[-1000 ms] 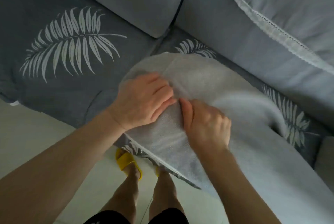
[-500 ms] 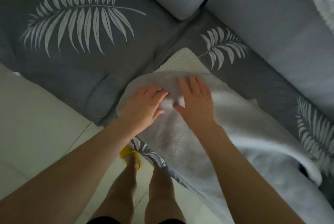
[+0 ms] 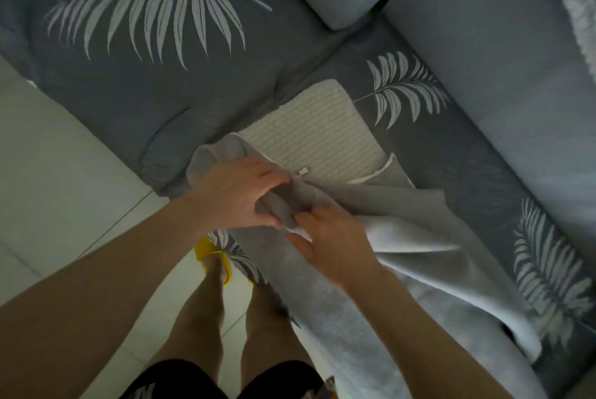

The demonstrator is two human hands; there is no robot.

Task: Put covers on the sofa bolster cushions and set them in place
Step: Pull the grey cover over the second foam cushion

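A light grey cushion cover (image 3: pixel 403 224) lies across the sofa seat and hangs over its front edge. From its open end a white ribbed cushion insert (image 3: pixel 309 137) sticks out toward the sofa back. A small metal zip pull (image 3: pixel 303 170) shows at the opening's edge. My left hand (image 3: pixel 238 195) is closed on a bunched fold of the cover at the opening. My right hand (image 3: pixel 332 244) pinches the cover's edge just beside it, fingers curled into the fabric. Most of the insert is hidden inside the cover.
The sofa seat (image 3: pixel 161 89) wears a dark grey slipcover with white fern-leaf prints. Plain grey back cushions (image 3: pixel 503 53) stand behind. A pale lacy cloth (image 3: pixel 580 5) lies at the top right. Pale floor tiles (image 3: pixel 58 157) and my feet in yellow slippers (image 3: pixel 213 253) are below.
The cover's edge has come back toward me, baring more of the ribbed insert. My hands went from lying flat on the fabric to gripping its bunched opening.
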